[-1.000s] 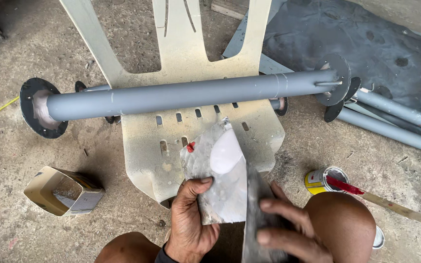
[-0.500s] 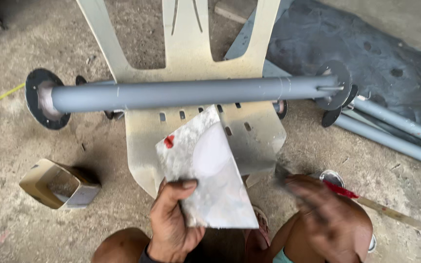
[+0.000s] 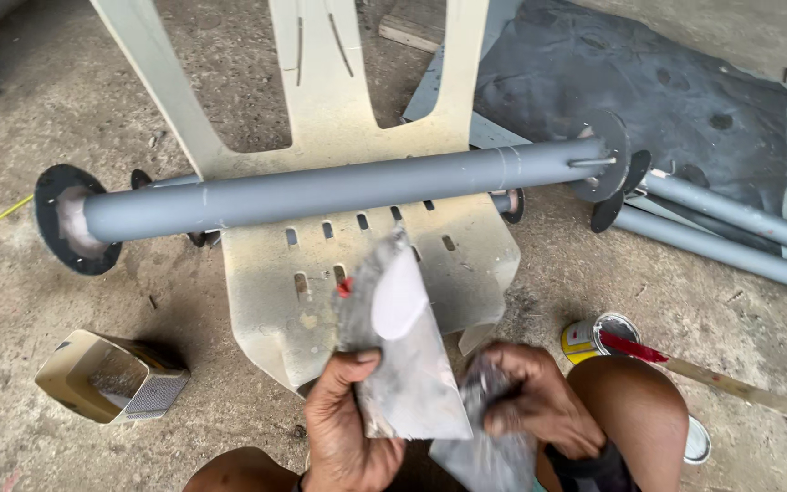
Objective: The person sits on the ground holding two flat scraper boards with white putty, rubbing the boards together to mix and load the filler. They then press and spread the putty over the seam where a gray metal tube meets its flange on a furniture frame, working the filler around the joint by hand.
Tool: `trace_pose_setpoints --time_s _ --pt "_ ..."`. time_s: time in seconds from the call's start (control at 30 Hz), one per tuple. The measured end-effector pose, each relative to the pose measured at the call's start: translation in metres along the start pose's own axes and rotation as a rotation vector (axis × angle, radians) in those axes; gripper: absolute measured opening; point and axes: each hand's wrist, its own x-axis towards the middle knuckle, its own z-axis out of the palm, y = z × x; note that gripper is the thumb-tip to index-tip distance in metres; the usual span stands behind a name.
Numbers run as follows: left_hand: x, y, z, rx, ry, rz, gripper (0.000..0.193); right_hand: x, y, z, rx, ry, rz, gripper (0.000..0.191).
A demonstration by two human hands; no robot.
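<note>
My left hand [image 3: 343, 428] holds up a grey, dusty sheet of sandpaper [image 3: 398, 342] with a pale patch and a red spot near its top. My right hand [image 3: 535, 401] grips a second crumpled grey piece [image 3: 485, 456] just to the right, low over my knee. Beyond both hands a long grey-painted pipe [image 3: 339, 189] with dark round end flanges lies across the seat of a cream plastic chair [image 3: 366, 264].
A small paint can [image 3: 603, 335] with a red-tipped stick [image 3: 721, 383] stands right of my knee. An open cardboard box [image 3: 107, 378] lies at left. More grey pipes [image 3: 730, 228] and a dark sheet [image 3: 649, 91] lie at the right on the concrete floor.
My right hand came back from the paint can side to beside the left, now gripping a crumpled grey piece. The sheet in my left hand has turned more upright.
</note>
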Motion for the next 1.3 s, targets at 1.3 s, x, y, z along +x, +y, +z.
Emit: trace_pose_setpoints --time_s 1.3 --pt "0.006 -0.043 -0.026 0.393 0.109 0.183 0.043 0.040 -0.040 0.060 0.619 1.077 0.151 0.031"
